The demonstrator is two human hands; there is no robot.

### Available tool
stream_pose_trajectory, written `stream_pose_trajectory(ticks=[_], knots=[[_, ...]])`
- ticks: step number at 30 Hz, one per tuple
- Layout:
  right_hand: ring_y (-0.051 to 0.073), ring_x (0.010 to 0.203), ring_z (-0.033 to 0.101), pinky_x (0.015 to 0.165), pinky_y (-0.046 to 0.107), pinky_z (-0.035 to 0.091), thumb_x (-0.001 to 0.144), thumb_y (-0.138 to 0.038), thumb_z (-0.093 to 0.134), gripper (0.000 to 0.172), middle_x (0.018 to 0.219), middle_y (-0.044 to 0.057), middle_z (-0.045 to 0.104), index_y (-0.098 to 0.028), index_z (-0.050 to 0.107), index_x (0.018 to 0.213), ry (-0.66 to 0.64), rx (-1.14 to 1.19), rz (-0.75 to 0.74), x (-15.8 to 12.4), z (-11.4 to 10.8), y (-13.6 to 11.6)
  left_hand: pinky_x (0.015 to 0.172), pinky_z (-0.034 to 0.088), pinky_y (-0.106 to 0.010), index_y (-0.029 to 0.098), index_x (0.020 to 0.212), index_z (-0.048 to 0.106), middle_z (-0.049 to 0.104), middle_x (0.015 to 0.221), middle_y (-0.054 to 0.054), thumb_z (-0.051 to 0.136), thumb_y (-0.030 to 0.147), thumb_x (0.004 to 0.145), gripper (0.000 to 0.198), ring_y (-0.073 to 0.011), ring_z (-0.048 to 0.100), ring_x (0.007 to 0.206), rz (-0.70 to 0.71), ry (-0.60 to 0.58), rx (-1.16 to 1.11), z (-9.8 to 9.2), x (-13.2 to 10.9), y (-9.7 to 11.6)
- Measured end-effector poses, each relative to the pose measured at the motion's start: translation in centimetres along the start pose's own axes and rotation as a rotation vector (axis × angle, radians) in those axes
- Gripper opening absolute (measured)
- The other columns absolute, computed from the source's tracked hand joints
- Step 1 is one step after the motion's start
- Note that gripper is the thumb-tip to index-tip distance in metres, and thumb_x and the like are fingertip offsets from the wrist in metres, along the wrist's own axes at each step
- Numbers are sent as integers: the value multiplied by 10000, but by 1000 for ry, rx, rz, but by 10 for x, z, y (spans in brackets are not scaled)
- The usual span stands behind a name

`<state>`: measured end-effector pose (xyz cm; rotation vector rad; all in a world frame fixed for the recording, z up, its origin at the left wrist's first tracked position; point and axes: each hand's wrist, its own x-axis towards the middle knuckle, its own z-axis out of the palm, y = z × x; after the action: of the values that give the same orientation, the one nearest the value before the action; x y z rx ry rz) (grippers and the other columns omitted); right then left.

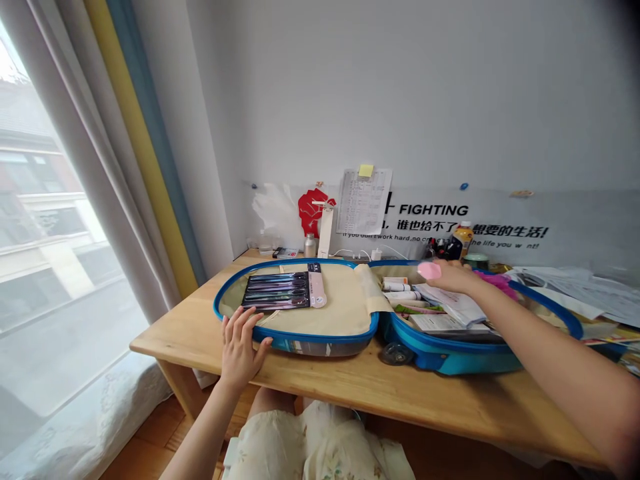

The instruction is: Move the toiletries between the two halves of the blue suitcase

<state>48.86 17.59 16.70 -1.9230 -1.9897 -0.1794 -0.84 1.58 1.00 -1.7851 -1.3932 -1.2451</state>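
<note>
Lap: a pale floral skirt [305, 443] on the seated person, just below the table edge.
Left hand: a left hand [239, 350], released, fingers spread, resting on the near blue rim of the suitcase.
Right hand: a right hand [453, 277], reaching over the suitcase's right half, grasping at its fingertips a pink oval item [429, 270], held above the contents.
Main item: an open blue-rimmed suitcase [320, 335], lying flat with both halves spread, one wheel [396, 353] showing.
Left half: a boxed set of toothbrushes [283, 291] on the beige lining.
Right half: white tubes [400, 291] and papers [453, 308], packed closely.
Support: a light wooden table [350, 380] under the suitcase.
Far edge: a metal bottle [310, 245] and an orange-labelled bottle [463, 240].
Wall: a printed sheet [364, 200] with a yellow sticky note [365, 171], above a "FIGHTING" poster [434, 210].
Left side: a striped curtain [145, 133] beside a window [50, 200].
</note>
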Motion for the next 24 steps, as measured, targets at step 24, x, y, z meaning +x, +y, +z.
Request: stream_pose_trajectory(ticks=[24], knots=[[330,1367,409,1178,583,229,641,-187,684,358,1381,96,562,-237,692,995,-368,-154,-663,18,66,-229,1204,176,-506,211,1273,542,601,1309,-134,479,441,935,414,-303,423,1373,-4,-26,8,1,-2,-2]])
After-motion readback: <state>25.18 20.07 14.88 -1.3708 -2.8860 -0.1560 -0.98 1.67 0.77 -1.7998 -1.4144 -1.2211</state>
